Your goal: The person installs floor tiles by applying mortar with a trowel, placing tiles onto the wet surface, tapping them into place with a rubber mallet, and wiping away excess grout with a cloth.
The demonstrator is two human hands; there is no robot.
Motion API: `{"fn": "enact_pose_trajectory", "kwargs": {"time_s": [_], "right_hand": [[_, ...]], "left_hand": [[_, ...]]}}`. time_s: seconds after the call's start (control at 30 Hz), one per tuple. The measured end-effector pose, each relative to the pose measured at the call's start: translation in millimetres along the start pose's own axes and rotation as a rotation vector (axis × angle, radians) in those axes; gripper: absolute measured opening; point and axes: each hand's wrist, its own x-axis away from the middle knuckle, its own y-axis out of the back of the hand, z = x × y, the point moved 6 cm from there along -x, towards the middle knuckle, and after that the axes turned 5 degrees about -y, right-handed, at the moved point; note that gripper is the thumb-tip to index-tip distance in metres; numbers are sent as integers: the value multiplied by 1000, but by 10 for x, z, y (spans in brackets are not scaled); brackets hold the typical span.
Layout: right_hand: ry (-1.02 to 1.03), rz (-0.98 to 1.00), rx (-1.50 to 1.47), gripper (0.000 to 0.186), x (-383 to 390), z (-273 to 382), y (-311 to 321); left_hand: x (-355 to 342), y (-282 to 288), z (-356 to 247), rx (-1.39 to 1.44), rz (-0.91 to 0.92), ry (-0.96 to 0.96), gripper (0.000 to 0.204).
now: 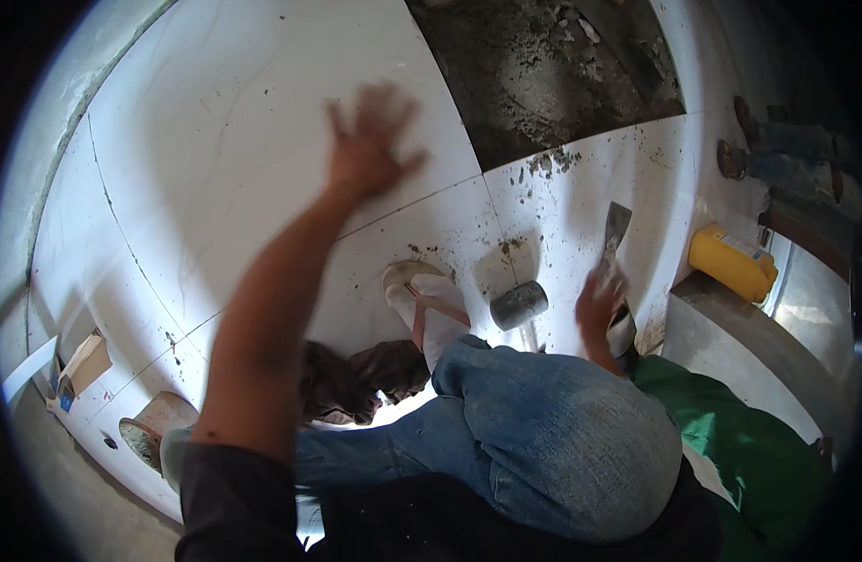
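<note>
My left hand [372, 140], blurred by motion, has its fingers spread over a large white tile [262, 75]. My right hand [600, 300] grips a flat metal scraper [616, 227] with its blade pointing away from me. A black-headed mallet [518, 304] lies on the tiles to the left of that hand, its handle partly hidden by my jeans-covered knee [562, 440]. A dark square of rough mortar [534, 80] borders the tile at the upper middle, with scattered crumbs along its edge. Part of a container shows behind my right hand.
A sandalled foot [417, 300] and dark cloth [356, 379] are below me. A yellow jerrycan [731, 260] and green cloth [731, 421] are at the right. Another person's jeans-clad legs [792, 164] show at the upper right. A cardboard piece [84, 361] lies at the left near the wall.
</note>
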Motion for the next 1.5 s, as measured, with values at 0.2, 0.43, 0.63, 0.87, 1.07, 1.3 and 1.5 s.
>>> {"fn": "enact_pose_trajectory", "kwargs": {"time_s": [0.2, 0.43, 0.63, 0.87, 1.07, 1.3, 1.5], "right_hand": [[-128, 975, -170, 53, 1957, -453, -121], [-27, 749, -299, 41, 1017, 1220, 224], [1253, 664, -650, 46, 328, 3416, 939], [1322, 479, -68, 47, -487, 4753, 439], [1701, 500, -174, 46, -138, 4293, 382], [1216, 498, -151, 45, -142, 4715, 466], [1415, 361, 163, 30, -393, 4326, 219]], "left_hand": [[1448, 127, 2161, -41, -131, 898, 79], [2267, -310, 1248, -42, -191, 1195, 74], [1588, -128, 558, 139, 51, 541, 85], [1487, -155, 618, 158, 168, 457, 82], [1462, -83, 629, 135, 320, 522, 69], [1508, -109, 641, 140, -4, 498, 67], [1430, -76, 667, 80, -114, 515, 70]]}}
